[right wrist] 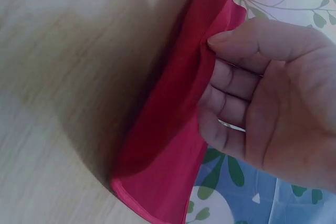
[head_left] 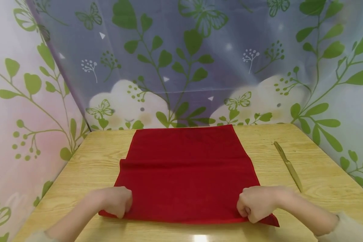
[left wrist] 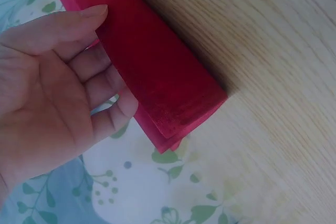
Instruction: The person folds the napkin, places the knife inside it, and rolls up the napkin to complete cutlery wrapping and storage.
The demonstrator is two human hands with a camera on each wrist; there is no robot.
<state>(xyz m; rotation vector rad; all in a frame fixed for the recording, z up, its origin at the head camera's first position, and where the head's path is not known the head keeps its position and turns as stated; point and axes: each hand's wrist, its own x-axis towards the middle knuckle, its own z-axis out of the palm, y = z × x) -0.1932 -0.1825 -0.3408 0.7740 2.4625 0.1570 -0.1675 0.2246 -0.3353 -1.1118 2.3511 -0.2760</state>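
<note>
A red cloth (head_left: 184, 191) lies on the wooden table, with a fold running across it and its far part flat toward the back. At its near left edge my left hand (head_left: 116, 201) pinches the fabric between thumb and fingers. My right hand (head_left: 255, 203) grips the near right edge, and a corner pokes out past it. In the left wrist view, the thumb of the left hand (left wrist: 58, 77) presses on the layered red cloth (left wrist: 157, 72). The right wrist view has the right hand (right wrist: 273, 87) pinching the raised edge of the cloth (right wrist: 168, 114).
A gold-coloured knife (head_left: 288, 166) lies on the table (head_left: 314, 174) to the right of the cloth. Patterned curtains (head_left: 169, 67) with green leaves and butterflies stand behind the table and along both sides.
</note>
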